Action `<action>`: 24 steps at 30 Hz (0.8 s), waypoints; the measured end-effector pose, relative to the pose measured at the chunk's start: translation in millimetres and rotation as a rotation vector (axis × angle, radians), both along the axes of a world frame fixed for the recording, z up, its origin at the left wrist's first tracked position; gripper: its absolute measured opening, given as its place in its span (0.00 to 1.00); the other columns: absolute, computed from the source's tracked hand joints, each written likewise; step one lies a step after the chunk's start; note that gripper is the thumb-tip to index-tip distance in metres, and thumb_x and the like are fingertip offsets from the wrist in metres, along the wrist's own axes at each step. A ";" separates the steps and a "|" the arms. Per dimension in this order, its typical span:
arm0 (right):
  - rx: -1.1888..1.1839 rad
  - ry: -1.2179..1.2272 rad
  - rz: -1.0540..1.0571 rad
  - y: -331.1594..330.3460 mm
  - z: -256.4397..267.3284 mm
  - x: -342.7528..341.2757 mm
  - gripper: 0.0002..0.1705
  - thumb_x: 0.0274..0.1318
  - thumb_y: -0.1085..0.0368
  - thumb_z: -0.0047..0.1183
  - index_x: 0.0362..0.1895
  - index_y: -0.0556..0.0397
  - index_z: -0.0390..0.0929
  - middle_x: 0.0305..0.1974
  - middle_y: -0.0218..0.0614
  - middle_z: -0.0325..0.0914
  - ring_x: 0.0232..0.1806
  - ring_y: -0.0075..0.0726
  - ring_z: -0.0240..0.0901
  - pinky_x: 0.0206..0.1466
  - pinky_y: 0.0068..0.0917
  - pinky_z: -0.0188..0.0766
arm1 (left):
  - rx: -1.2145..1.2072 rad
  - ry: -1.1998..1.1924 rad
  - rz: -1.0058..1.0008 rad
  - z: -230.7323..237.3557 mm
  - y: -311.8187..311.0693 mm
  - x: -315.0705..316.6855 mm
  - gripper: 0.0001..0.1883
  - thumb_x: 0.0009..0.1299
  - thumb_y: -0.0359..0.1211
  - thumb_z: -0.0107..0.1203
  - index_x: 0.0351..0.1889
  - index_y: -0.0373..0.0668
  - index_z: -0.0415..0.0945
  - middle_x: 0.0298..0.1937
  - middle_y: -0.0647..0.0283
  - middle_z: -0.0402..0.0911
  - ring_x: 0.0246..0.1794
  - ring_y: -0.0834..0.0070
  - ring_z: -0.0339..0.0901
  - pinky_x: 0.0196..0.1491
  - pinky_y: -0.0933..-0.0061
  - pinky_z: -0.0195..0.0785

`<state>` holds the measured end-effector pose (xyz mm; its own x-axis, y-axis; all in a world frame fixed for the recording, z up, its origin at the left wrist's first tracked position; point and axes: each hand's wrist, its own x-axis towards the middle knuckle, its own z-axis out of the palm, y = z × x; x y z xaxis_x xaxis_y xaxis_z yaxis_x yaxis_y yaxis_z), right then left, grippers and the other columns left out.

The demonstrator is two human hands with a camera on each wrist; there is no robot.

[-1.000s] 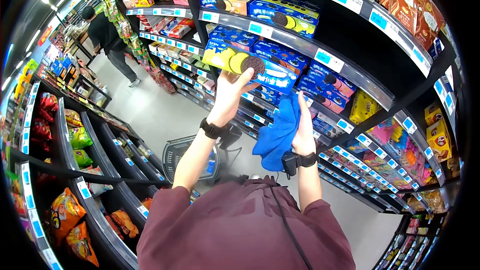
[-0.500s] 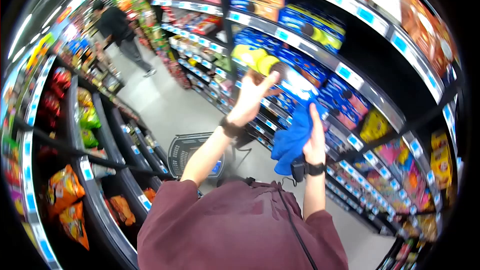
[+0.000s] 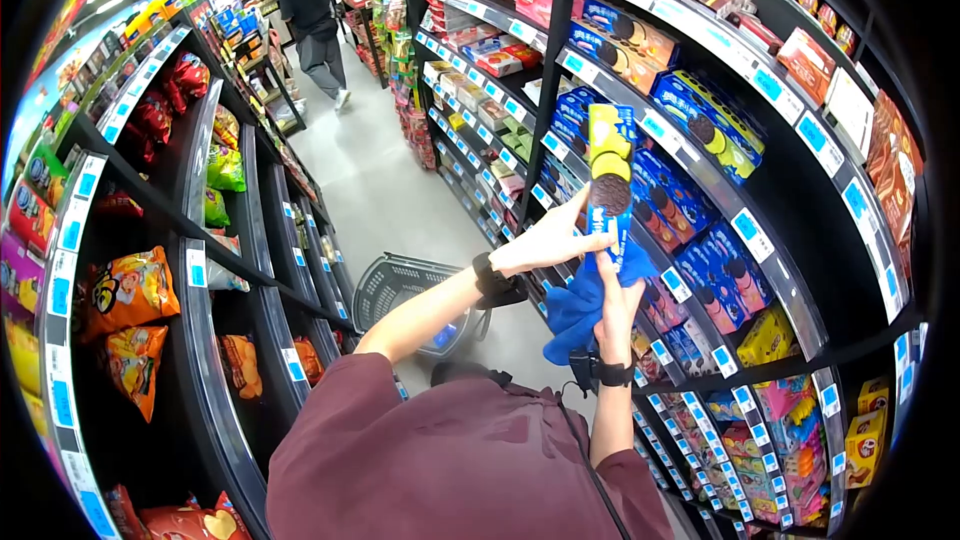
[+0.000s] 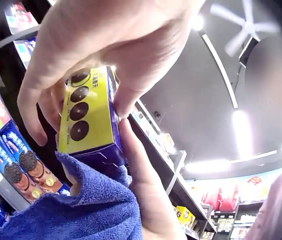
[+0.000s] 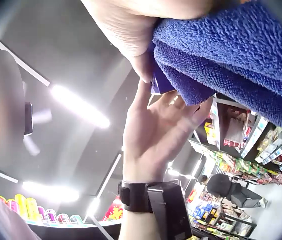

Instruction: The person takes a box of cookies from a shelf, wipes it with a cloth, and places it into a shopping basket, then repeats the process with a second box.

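Note:
In the head view a blue and yellow-green box of sandwich cookies [image 3: 612, 155] stands nearly upright in front of the shelves. My left hand [image 3: 550, 240] grips it from the left side, thumb across its front. Lower down, my right hand [image 3: 618, 310] holds a blue terry cloth [image 3: 575, 315] against the box's bottom end. The left wrist view shows the yellow side of the box [image 4: 92, 112] with dark cookie pictures, fingers curled round it, and the cloth [image 4: 91, 210] bunched under its near end. Cloth folds [image 5: 221, 60] hide most of the box in the right wrist view.
Shelves on the right hold more cookie boxes [image 3: 722, 275], with price tags along their edges. Snack bags [image 3: 130, 290] sit on the left rack. A grey shopping basket [image 3: 400, 290] is on the aisle floor, and a person in black [image 3: 312, 15] is farther along.
The cookie box has turned from lying slantwise to nearly upright, and both hands have come closer together on it. The view has swung left, and the person down the aisle appears farther right.

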<state>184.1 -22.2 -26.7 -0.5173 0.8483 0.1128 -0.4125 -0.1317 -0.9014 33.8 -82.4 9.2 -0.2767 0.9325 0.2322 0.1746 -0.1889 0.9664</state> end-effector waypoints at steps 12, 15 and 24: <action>0.297 -0.078 -0.126 -13.2 -0.6 1.3 0.28 0.48 0.65 0.71 0.54 0.59 0.76 0.40 0.33 0.80 0.37 0.24 0.75 0.42 0.23 0.74 | 0.086 0.227 0.199 52.6 9.3 8.6 0.34 0.59 0.39 0.71 0.60 0.34 0.68 0.52 0.59 0.79 0.53 0.74 0.75 0.59 0.70 0.66; 0.280 -0.245 -0.070 -5.6 -11.6 17.4 0.27 0.50 0.63 0.70 0.53 0.60 0.76 0.36 0.33 0.81 0.31 0.24 0.76 0.35 0.23 0.75 | 0.191 0.572 0.273 76.9 18.1 -1.8 0.38 0.53 0.35 0.70 0.63 0.34 0.69 0.52 0.53 0.82 0.53 0.72 0.79 0.59 0.70 0.69; 0.214 -0.259 -0.073 -4.3 -20.3 37.4 0.23 0.54 0.59 0.68 0.48 0.59 0.76 0.31 0.32 0.80 0.22 0.24 0.77 0.24 0.21 0.72 | 0.360 0.879 0.193 123.5 44.4 -24.4 0.41 0.50 0.28 0.66 0.67 0.44 0.70 0.58 0.50 0.80 0.59 0.63 0.79 0.62 0.67 0.69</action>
<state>221.4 -26.4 -47.0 -0.4907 0.8555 0.1653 -0.1673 0.0937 -0.9814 9.4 -37.9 132.7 -0.0086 0.7219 0.6919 0.8663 -0.3402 0.3657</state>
